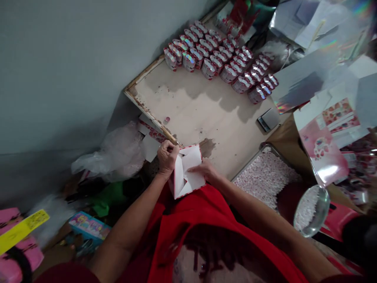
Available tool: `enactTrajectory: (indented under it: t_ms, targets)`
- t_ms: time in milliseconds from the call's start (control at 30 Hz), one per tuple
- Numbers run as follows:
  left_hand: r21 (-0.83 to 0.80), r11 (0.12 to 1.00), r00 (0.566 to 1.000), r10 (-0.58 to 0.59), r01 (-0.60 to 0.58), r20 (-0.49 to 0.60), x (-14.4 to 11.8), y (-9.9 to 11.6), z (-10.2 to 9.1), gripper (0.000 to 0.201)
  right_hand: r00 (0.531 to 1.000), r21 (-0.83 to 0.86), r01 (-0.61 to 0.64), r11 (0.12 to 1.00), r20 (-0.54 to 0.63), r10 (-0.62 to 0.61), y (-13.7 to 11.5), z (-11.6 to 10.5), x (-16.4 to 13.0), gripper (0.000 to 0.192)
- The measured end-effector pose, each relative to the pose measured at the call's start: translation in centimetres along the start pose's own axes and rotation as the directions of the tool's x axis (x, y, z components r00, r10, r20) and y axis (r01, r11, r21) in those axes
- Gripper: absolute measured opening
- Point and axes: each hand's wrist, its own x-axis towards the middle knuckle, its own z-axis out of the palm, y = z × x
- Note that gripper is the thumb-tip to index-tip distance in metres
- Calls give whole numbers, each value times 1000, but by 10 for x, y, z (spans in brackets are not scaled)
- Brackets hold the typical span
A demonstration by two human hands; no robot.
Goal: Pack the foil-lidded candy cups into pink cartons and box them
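At the near edge of the worktable (191, 114), over the red apron (203, 220) – one small paper box (188, 171), part-folded, white inside with red-patterned trim, flaps open and facing up

- Left hand (167, 157): closed in a pinch on the box's upper left corner, fingers curled over the flap edge
- Right hand (206, 169): mostly flat, fingers extended and pressing on the box's right inner flap; nothing gripped, only held down
- Handling, by judgement: thin card, very light, stiff along the creases but easily dented or torn at the flaps; best taken by the folded corners and side walls, not the loose flap ends

Containers and contents, placed from the box:
- Metal tray (265, 177), just to its right – filled with a layer of small pale pink-and-white pieces, too small to identify
- Clear round bowl (311, 210), further right and nearer the person – holds more of the same pale pieces
- Rows of finished boxes (224, 59), well beyond it at the far side of the worktable – red-and-white, shiny tops, closed
- Sheets of printed and holographic card (321, 82), far right, loosely heaped
- Plastic bags (118, 151), left, on the floor
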Motion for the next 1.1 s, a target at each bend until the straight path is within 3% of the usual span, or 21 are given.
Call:
enactTrajectory:
  t_ms: [133, 233, 333, 400, 500, 567, 633, 700, 767, 867, 933, 1033, 1100]
  targets:
    - [-34, 999, 999, -37, 35, -33, -2, -7, -11, 30, 997, 74, -61, 995, 43, 58, 5, 14, -4, 58]
    - [-128, 986, 994, -107, 104, -20, 11, -17, -17, 32, 976, 165, -127, 978, 197, 93, 6, 23, -8, 67]
    - [-188, 973, 991, -128, 134, 43, 26, -11, -18, 31, 943, 238, -195, 951, 311, 116, 0, 24, -13, 67]
    - [-257, 954, 988, -137, 153, 78, 36, 8, -16, 30, 938, 287, -181, 941, 339, 77, -13, 18, -18, 66]
    - [-365, 919, 988, -119, 147, 97, 50, 55, -10, 31, 942, 348, -58, 936, 328, -63, -46, 7, -30, 68]
    - [-361, 932, 998, -15, 36, 62, 60, 94, -6, 33, 939, 349, 36, 936, 310, -152, -72, 3, -41, 67]
    - [-307, 940, 987, 160, -149, 11, 72, 131, -4, 35, 945, 330, 144, 933, 235, -229, -97, 4, -51, 62]
    - [-277, 904, 942, 336, -325, -8, 86, 163, -1, 36, 939, 328, 276, 903, 109, -327, -118, 6, -56, 57]
    - [-324, 845, 892, 451, -425, 7, 103, 187, 5, 34, 907, 354, 395, 848, -4, -421, -139, 8, -55, 57]
    - [-438, 778, 843, 532, -450, 79, 134, 209, 19, 32, 872, 413, 459, 786, -40, -488, -171, 3, -47, 61]
    - [-470, 762, 821, 557, -445, 127, 159, 220, 34, 36, 869, 445, 437, 782, 18, -495, -192, -6, -39, 62]
    - [-478, 782, 793, 557, -400, 247, 199, 232, 59, 41, 863, 416, 403, 815, 125, -490, -216, -20, -29, 61]
    - [-453, 824, 792, 511, -341, 335, 226, 237, 76, 39, 855, 368, 451, 813, 82, -512, -227, -24, -20, 59]
